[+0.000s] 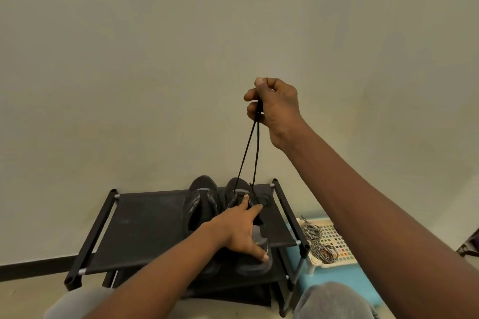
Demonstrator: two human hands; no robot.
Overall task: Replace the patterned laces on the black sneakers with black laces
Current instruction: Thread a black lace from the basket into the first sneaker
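While the right hand [274, 109] is held high in front of a pale wall, both strands of a black lace [246, 153] are pinched between its curled fingers and thumb. The strands are drawn taut down to a black sneaker [238, 188] on the top shelf of a black shoe rack [145, 220]. That sneaker is placed near the shelf's right edge, with its toe toward the back edge by the wall. It is pressed down by the left hand [241, 230], whose fingers are laid straight across the tongue area while the thumb is spread toward the heel; nothing is gripped by it. A second black sneaker [199, 199] is set just beside the first, on its left. To the right of the rack, patterned laces [317, 241] in black and white are coiled on a white perforated tray [339, 246], which is set on a light blue surface [337, 282]. Grey-clad knees [334, 300] are seen at the bottom edge.
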